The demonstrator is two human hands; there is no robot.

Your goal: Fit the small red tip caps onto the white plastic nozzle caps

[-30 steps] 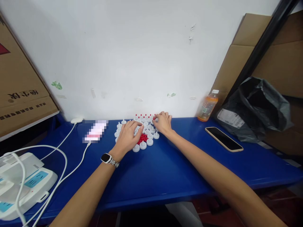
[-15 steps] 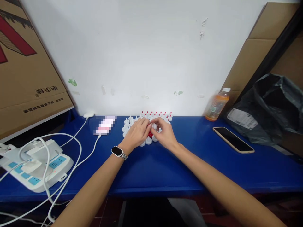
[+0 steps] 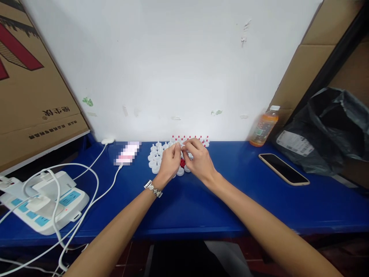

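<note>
My left hand (image 3: 170,164), with a watch (image 3: 153,188) on its wrist, is closed in a pinch; what lies between its fingertips is hidden. Right beside it, my right hand (image 3: 201,161) has its fingers curled around a white nozzle cap (image 3: 182,147), mostly covered by the fingers. Under and between the hands lies a small heap of red tips (image 3: 182,164). Several white nozzle caps (image 3: 154,157) without red tips stand to the left of my left hand. Behind the hands, more white caps with red tips (image 3: 184,137) stand in rows along the wall.
A power strip (image 3: 66,215) with looping white cables is on the left, near a pixelated phone-like item (image 3: 127,154) on a cable. At right lie a phone (image 3: 284,169), an orange drink bottle (image 3: 264,127) and a dark plastic bag (image 3: 314,134). Cardboard (image 3: 37,92) leans at left.
My left hand has turned from palm-down to sideways, its fingertips now pinched together. My right fingers have lifted slightly and moved closer to the left fingertips.
</note>
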